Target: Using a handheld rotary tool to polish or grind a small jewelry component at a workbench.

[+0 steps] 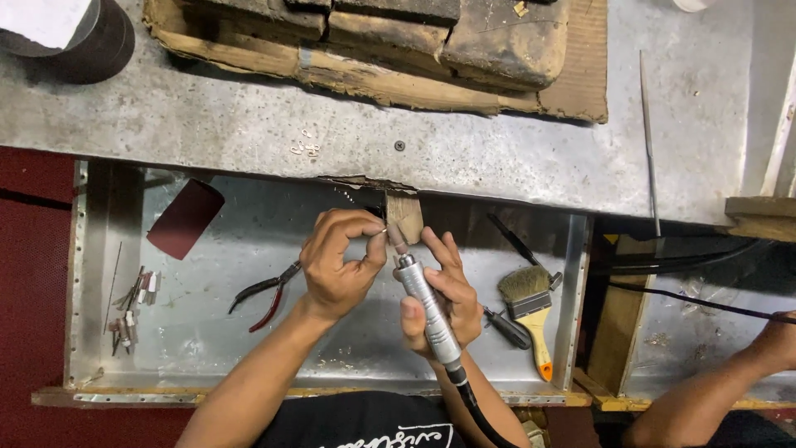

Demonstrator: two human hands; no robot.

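My left hand (338, 264) pinches a very small piece between thumb and fingertips, right against the wooden bench peg (405, 214) that juts from the metal workbench edge. The piece itself is too small to make out. My right hand (439, 299) grips a silver rotary handpiece (425, 309) like a pen, with its black cable (477, 411) running back toward my body. The tool's tip points up at the pinched piece beside the peg.
In the metal catch tray (207, 332) lie red-handled pliers (267, 294), a paintbrush with an orange handle (531, 311), a black-handled tool (507, 328), several small burs (131, 311) and a dark red sheet (184, 218). A long file (648, 141) and worn cardboard (398, 50) lie on the bench top. Another person's hand (775, 344) is at the right.
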